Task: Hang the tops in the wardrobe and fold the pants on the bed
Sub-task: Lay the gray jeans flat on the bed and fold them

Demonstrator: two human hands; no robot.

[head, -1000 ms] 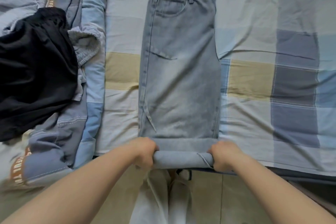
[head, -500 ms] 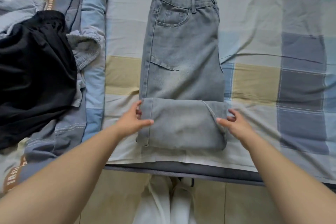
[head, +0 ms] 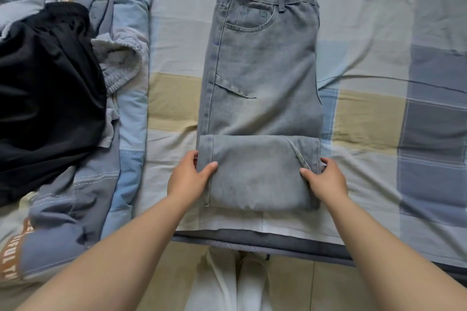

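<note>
head view, near to far: left hand and right hand each pinch one side edge of the folded lower section of the jeans — thumbs lie on top of the denim, fingers go to the side edges and their tips are hidden. the jeans lie lengthwise on the checked bed sheet, folded end near the bed edge, waistband at the far end. denim of this weight looks moderately heavy and fairly stiff; it should hold a crease and is unlikely to slip, but stacked layers may spring open if released. recommended hold — both side edges of the folded section, all layers clamped together. beyond the left hand, a black garment lies on a blue quilt.
</note>
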